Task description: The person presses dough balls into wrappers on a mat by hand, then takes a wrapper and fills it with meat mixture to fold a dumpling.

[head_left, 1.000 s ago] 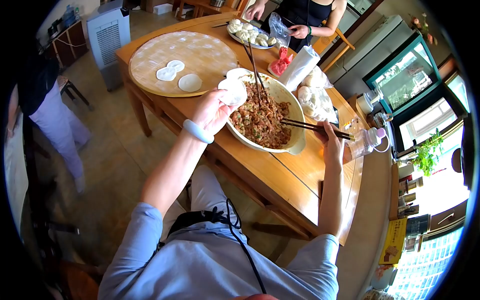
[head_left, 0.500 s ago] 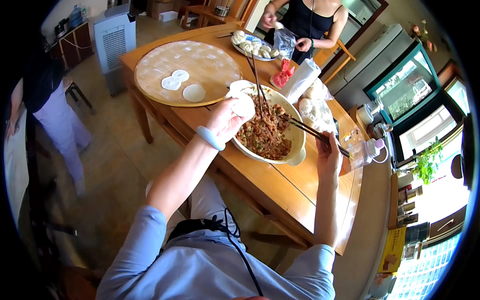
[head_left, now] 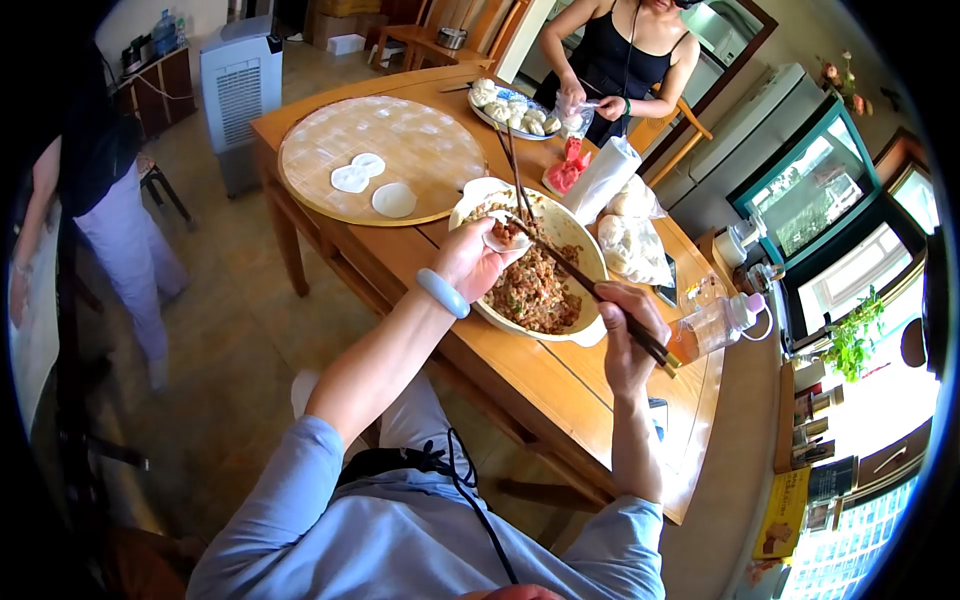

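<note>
My left hand (head_left: 468, 258) holds a round dough wrapper (head_left: 492, 240) on its fingers, above the near left rim of a cream bowl (head_left: 597, 268). A dab of meat filling (head_left: 506, 232) sits on the wrapper. In my right hand (head_left: 632, 335) is a pair of dark chopsticks (head_left: 572, 272), their tips at the filling on the wrapper. The bowl holds more chopped filling (head_left: 540, 295). A second pair of chopsticks (head_left: 514, 170) leans in the bowl, with no hand on it. My fingers partly cover the wrapper.
A floured round board (head_left: 310, 145) bears three wrappers (head_left: 394, 200). Behind the bowl are a plate of buns (head_left: 512, 112), a paper roll (head_left: 603, 180) and bagged dough (head_left: 632, 245). A bottle (head_left: 712, 328) stands right. A person (head_left: 625, 65) handles a plastic bag across the table; another stands left.
My right hand has brought the chopsticks from the bowl's right side to the wrapper, which now carries filling. My left hand has turned and lowered slightly. The person opposite has lowered a hand to the bag.
</note>
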Motion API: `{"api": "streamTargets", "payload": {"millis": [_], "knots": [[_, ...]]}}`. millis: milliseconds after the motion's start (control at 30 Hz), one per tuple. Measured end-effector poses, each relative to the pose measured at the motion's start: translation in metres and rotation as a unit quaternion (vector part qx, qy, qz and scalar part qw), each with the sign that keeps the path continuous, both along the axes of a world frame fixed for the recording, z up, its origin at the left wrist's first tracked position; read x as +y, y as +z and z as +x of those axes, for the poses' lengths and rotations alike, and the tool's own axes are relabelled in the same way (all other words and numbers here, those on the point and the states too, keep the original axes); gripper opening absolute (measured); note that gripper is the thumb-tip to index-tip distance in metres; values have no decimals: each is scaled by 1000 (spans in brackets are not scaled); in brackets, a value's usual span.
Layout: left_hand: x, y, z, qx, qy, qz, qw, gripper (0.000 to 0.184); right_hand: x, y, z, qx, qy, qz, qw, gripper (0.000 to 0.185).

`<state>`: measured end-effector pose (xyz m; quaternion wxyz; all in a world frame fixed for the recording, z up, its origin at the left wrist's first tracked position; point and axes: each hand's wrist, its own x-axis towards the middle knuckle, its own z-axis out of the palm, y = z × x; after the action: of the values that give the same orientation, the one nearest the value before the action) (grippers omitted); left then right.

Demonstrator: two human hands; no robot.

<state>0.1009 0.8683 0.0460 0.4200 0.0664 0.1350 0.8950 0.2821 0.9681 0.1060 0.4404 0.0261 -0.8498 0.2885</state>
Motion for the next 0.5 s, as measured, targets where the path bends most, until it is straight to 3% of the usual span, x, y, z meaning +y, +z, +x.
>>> {"api": "streamTargets", "payload": {"millis": [167, 267, 367, 500], "knots": [[-6, 0, -3, 59, 1, -11, 998, 29, 14, -9, -5, 17, 53, -179, 982, 21], [-5, -8, -7, 67, -6, -50, 997, 31, 24, -9, -4, -15, 64, -203, 977, 26], [-4, -12, -8, 73, -13, 3, 997, 32, 28, -8, -7, 58, 94, -312, 944, 24], [-9, -7, -6, 77, -30, -43, 996, 33, 29, -12, -15, 31, 75, -380, 921, 23]]}}
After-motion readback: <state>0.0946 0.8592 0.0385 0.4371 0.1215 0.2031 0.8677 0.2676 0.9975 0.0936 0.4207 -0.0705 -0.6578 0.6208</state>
